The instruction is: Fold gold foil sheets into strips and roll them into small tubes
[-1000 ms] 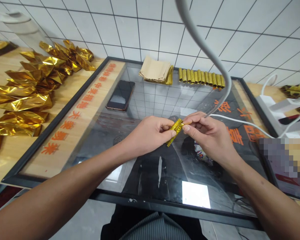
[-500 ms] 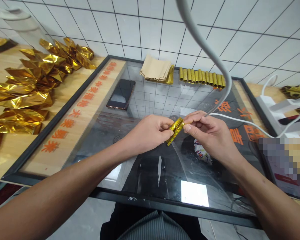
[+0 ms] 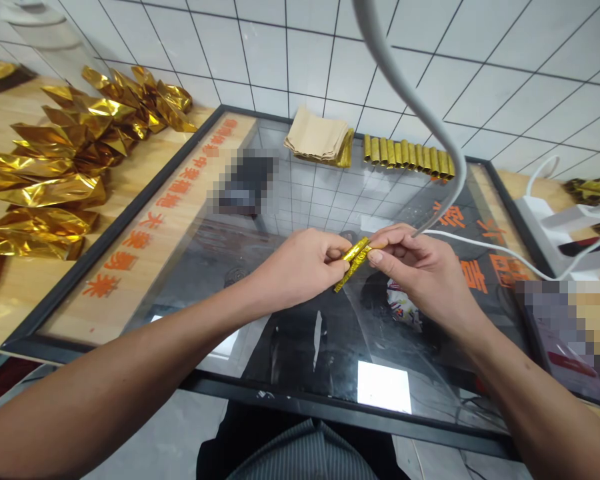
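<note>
A small folded strip of gold foil (image 3: 353,262) is held between both hands over the glass-topped frame (image 3: 300,320). My left hand (image 3: 300,267) pinches its lower left side with thumb and fingers closed. My right hand (image 3: 420,270) pinches its upper right end, fingers closed on it. The strip is tilted, with its lower end pointing down and to the left.
A row of rolled gold foil pieces (image 3: 407,155) and a stack of tan paper sheets (image 3: 320,137) lie at the frame's far edge. Crumpled gold foil bags (image 3: 65,160) cover the wooden table on the left. A grey cable (image 3: 415,100) hangs overhead; a white power strip (image 3: 555,227) sits at the right.
The hands and foil strip stay almost in place; the fingers shift slightly on the strip. The camera has tilted a little.
</note>
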Action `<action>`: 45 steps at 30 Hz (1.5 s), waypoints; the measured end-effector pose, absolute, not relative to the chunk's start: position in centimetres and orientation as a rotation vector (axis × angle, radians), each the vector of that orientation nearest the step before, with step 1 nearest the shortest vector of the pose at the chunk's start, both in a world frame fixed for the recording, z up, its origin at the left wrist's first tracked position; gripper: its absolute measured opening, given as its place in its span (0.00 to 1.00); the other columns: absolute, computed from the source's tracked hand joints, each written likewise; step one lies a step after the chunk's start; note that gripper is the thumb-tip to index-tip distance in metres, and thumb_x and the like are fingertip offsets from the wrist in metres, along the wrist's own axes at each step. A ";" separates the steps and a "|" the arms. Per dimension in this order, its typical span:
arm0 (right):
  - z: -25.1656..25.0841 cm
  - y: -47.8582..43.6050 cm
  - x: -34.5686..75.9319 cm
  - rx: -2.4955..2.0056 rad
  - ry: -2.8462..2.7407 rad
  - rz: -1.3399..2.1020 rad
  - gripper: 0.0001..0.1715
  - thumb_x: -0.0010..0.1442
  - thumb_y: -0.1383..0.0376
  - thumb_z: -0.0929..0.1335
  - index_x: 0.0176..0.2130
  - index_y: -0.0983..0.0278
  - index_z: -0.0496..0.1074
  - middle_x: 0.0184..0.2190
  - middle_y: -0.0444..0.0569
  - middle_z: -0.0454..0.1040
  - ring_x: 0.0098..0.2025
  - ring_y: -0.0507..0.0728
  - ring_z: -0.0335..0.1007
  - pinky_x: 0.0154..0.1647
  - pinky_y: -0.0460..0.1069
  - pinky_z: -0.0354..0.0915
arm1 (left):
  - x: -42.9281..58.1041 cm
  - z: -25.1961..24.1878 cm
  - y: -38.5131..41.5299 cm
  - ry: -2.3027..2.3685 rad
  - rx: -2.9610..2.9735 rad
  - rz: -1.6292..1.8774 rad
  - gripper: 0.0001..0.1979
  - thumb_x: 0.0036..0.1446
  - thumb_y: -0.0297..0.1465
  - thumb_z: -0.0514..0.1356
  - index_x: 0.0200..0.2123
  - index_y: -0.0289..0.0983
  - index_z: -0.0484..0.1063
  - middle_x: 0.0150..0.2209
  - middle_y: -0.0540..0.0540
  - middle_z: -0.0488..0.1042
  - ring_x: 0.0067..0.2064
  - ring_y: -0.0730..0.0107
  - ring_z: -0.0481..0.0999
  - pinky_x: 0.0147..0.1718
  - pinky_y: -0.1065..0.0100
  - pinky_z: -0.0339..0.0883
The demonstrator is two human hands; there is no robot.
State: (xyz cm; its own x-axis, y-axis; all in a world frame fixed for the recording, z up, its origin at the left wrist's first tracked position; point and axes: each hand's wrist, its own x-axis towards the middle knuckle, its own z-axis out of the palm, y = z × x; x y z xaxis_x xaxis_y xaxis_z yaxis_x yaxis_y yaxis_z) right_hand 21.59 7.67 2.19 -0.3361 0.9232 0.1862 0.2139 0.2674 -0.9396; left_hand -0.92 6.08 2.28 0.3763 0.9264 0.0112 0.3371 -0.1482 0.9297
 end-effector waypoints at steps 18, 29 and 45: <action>2.0 7.6 21.2 -1.083 -1.674 1.139 0.17 0.61 0.50 0.81 0.38 0.59 0.81 0.36 0.48 0.80 0.35 0.55 0.77 0.36 0.50 0.76 | -0.6 2.6 5.7 1.196 1.778 0.769 0.06 0.61 0.28 0.61 0.34 0.40 0.78 0.28 0.51 0.74 0.30 0.69 0.70 0.29 0.68 0.59; 1.5 7.7 21.2 -1.062 -1.639 1.162 0.16 0.60 0.53 0.82 0.38 0.60 0.80 0.35 0.47 0.80 0.35 0.54 0.76 0.36 0.49 0.75 | -0.5 1.6 5.8 1.207 1.793 0.812 0.06 0.61 0.27 0.61 0.40 0.39 0.79 0.32 0.51 0.78 0.33 0.70 0.73 0.33 0.67 0.62; 1.0 7.6 21.3 -1.089 -1.653 1.163 0.11 0.66 0.57 0.78 0.38 0.61 0.79 0.32 0.44 0.78 0.32 0.53 0.73 0.34 0.49 0.70 | -0.4 1.5 5.7 1.224 1.826 0.839 0.07 0.61 0.25 0.63 0.42 0.39 0.78 0.36 0.52 0.81 0.37 0.70 0.78 0.36 0.66 0.66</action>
